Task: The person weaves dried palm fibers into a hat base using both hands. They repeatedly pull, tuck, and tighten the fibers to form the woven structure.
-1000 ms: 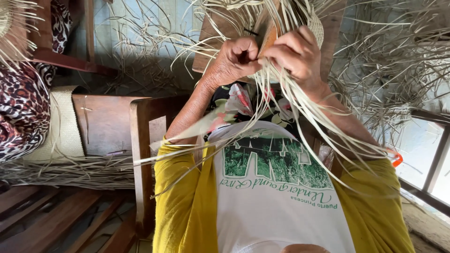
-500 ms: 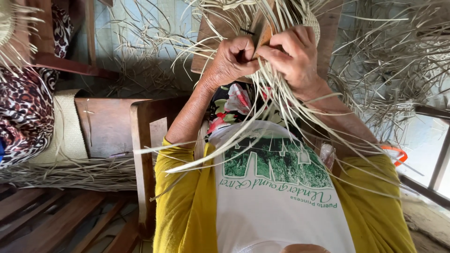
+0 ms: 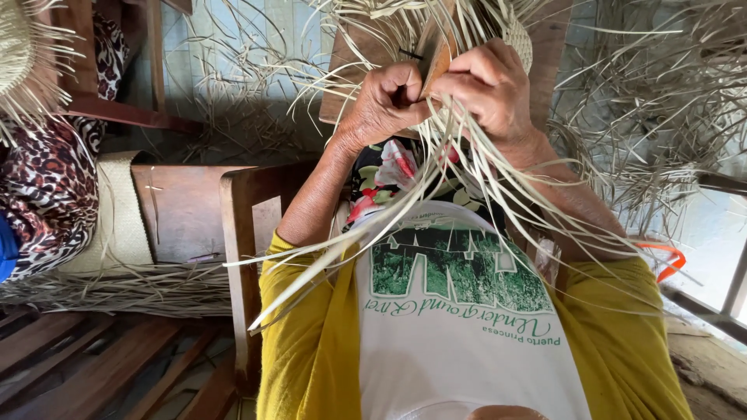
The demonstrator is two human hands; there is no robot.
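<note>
My left fingers [image 3: 393,85] curl shut, so what they pinch is hidden from me. The weave [image 3: 475,27] above my right fingers [image 3: 478,78] runs off the top edge. A brown piece [image 3: 436,58] between my fingers is mostly covered by strips [image 3: 436,179]; I cannot tell what it is.

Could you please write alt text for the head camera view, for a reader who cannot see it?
Two bare hands, left hand and right hand, pinch pale straw strands of a partly woven piece held above the person's lap. The loose strands hang over a white and yellow shirt. A wooden chair stands to the left, beside a leopard-print cloth.
</note>
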